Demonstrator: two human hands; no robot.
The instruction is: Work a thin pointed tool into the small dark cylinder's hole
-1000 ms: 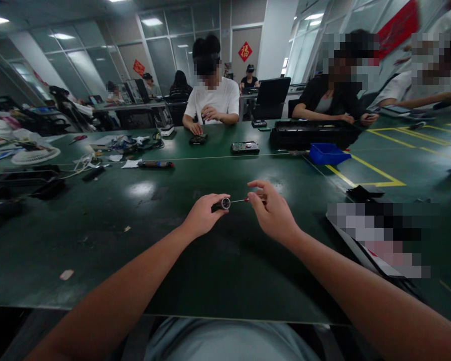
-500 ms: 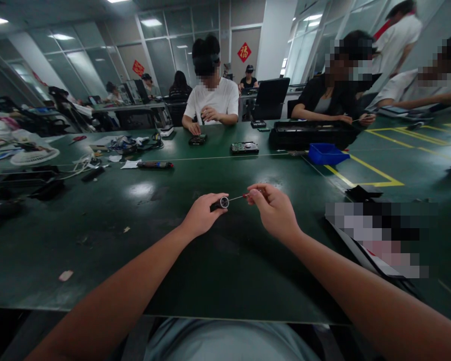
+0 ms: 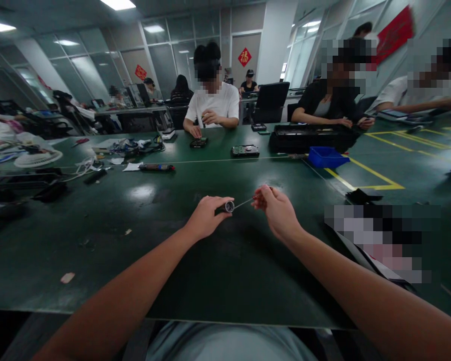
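Note:
My left hand (image 3: 206,218) is closed around a small dark cylinder with a silver end (image 3: 229,206), held just above the green table (image 3: 143,240). My right hand (image 3: 276,210) pinches the red handle of a thin screwdriver (image 3: 248,201), whose metal shaft points left into the cylinder's silver end. Both hands hover over the middle of the table, close together.
A flat device, partly blurred, lies at my right (image 3: 376,240). Across the table sit several people with a blue bin (image 3: 326,157), a black tray (image 3: 311,136), a circuit board (image 3: 245,150) and a marker-like tool (image 3: 156,167). Cables and clutter (image 3: 97,165) lie at the left.
The right hand has curled tighter and shifted slightly, tilting the screwdriver so its handle sits higher. The left hand keeps the cylinder almost in place. The view tipped a little.

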